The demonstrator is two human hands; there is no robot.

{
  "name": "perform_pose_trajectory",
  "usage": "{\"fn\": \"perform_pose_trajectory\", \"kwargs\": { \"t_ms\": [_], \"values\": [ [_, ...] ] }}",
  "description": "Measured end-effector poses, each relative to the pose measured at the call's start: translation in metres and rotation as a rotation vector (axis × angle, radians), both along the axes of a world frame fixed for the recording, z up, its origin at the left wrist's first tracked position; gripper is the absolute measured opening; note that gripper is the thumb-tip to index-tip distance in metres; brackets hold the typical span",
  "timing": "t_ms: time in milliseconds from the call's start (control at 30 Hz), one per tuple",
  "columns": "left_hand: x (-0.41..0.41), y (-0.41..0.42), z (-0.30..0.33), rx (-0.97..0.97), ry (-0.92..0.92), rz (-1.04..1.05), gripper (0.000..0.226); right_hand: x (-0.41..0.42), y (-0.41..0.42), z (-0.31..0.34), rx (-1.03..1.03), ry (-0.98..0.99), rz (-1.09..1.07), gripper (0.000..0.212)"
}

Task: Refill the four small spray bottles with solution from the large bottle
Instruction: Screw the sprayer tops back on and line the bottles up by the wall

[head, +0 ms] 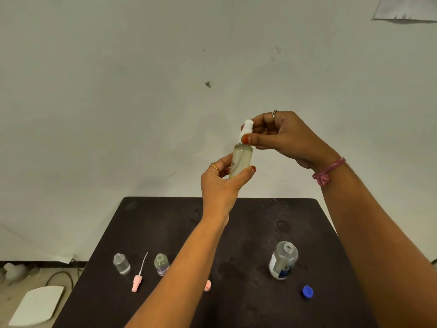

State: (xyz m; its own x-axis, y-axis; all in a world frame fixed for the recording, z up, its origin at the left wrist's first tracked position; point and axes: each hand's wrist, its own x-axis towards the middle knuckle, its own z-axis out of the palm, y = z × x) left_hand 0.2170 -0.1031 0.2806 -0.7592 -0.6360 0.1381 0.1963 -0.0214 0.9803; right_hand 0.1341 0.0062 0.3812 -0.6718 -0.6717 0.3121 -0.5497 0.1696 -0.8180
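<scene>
head view, frame centre: left hand (221, 179) grips the body of a small spray bottle (241, 162), raised above the table (248, 216). right hand (281, 136) pinches its white spray cap (246, 131). judged light, smooth, likely slippery if wet; best held round the mid body. large bottle (283, 261) stands uncapped lower right, blue cap (307, 292) beside it; two open small bottles (121, 263) lower left.

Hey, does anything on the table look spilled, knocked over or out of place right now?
Nothing looks spilled or toppled. The large bottle and two small bottles stand upright but uncapped. A pink sprayer and the blue cap lie loose on the table, as expected mid-refill.
</scene>
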Motion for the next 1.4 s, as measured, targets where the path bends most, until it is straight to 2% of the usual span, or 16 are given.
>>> {"fn": "perform_pose_trajectory", "kwargs": {
  "t_ms": [167,267,400,533,667,767,867,933,1033,1100,1200,1267,1400],
  "values": [
    [0.000,0.000,-0.002,-0.004,-0.003,0.002,0.054,0.001,-0.004,-0.007,0.000,0.030,-0.096,0.052],
    [-0.001,0.001,-0.003,-0.002,-0.007,0.006,0.054,-0.005,0.005,-0.006,0.030,-0.110,0.014,0.055],
    [-0.002,0.001,-0.005,-0.007,-0.017,0.009,0.055,-0.007,0.009,-0.012,-0.060,-0.191,0.187,0.046],
    [-0.003,0.000,-0.007,-0.020,-0.018,0.024,0.054,-0.006,0.000,-0.023,-0.166,-0.165,0.034,0.034],
    [-0.003,0.000,-0.009,-0.024,-0.018,0.025,0.053,-0.005,-0.009,-0.027,-0.136,-0.150,-0.104,0.046],
    [-0.004,0.001,-0.009,-0.016,-0.020,0.022,0.053,-0.007,-0.005,-0.024,-0.028,-0.246,0.011,0.051],
    [-0.005,0.001,-0.009,-0.018,-0.020,0.029,0.053,-0.005,-0.002,-0.027,-0.110,-0.317,0.125,0.042],
    [-0.006,0.001,-0.010,-0.017,-0.015,0.030,0.052,-0.004,-0.006,-0.033,-0.173,-0.301,0.048,0.037],
    [-0.006,0.001,-0.013,-0.010,-0.014,0.029,0.052,-0.002,-0.017,-0.041,-0.175,-0.272,-0.097,0.058],
    [-0.006,0.000,-0.016,-0.003,-0.017,0.031,0.051,0.000,-0.019,-0.043,-0.072,-0.244,-0.097,0.065],
    [-0.006,0.000,-0.017,0.005,-0.021,0.030,0.050,0.002,-0.014,-0.042,0.037,-0.311,0.041,0.055],
    [-0.006,0.000,-0.017,0.001,-0.016,0.028,0.050,0.003,-0.011,-0.042,-0.002,-0.323,0.071,0.045],
    [-0.007,0.000,-0.019,-0.005,-0.009,0.035,0.051,0.008,-0.023,-0.051,-0.167,-0.366,-0.111,0.040]
  ]
}}
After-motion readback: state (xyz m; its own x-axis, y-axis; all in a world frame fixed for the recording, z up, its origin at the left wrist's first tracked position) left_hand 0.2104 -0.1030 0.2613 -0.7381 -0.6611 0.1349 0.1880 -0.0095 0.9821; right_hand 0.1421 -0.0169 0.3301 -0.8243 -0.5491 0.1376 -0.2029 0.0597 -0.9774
